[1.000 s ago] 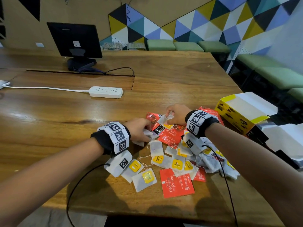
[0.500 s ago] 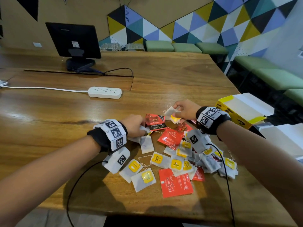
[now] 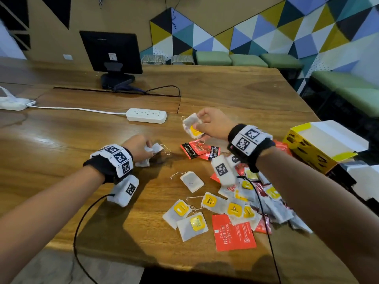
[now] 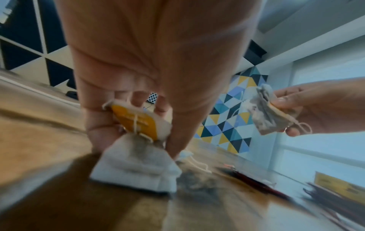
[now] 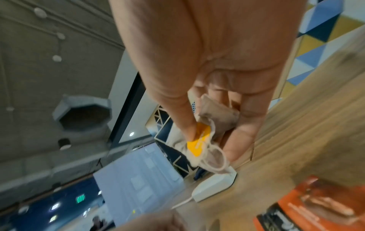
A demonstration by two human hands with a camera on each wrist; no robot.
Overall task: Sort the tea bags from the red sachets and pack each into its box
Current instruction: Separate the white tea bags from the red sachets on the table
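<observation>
- Left hand [image 3: 137, 147] low over the wooden table [image 3: 61, 140], fingers curled and pinching a small bunch of tea bags [image 3: 150, 153]; lowest bag hanging to the tabletop, possibly touching, string trailing right.
- Left wrist view: thumb and fingers [image 4: 126, 100] clamped on a bag with a yellow tag [image 4: 134, 120]; a second white bag [image 4: 134, 170] hanging below it, at table level.
- Right hand [image 3: 213, 126] raised above the table, beyond the pile, fingertips pinching a bunched pair of tea bags [image 3: 191, 126] with a yellow tag showing.
- Right wrist view: thumb [image 5: 187, 125] pressed on the yellow tag [image 5: 199, 140], other fingers curled behind the bags; string loop hanging under them.
- Loose pile of tea bags [image 3: 231, 206] on the table under and near the right forearm, mixed with red sachets; exact count hidden by the arm.
- One tea bag [image 3: 191, 181] lying alone, between the two hands and nearer than both.
- Large red sachet [image 3: 233, 232] flat at the near edge of the pile, partly under tea bags.
- Dark-and-red sachet [image 3: 200, 150] flat just below the right hand.
- Yellow box [image 3: 320, 144] open at the right table edge, right of the right wrist; contents not visible.
- White power strip [image 3: 146, 115] farther back, monitor [image 3: 111, 52] behind it.
</observation>
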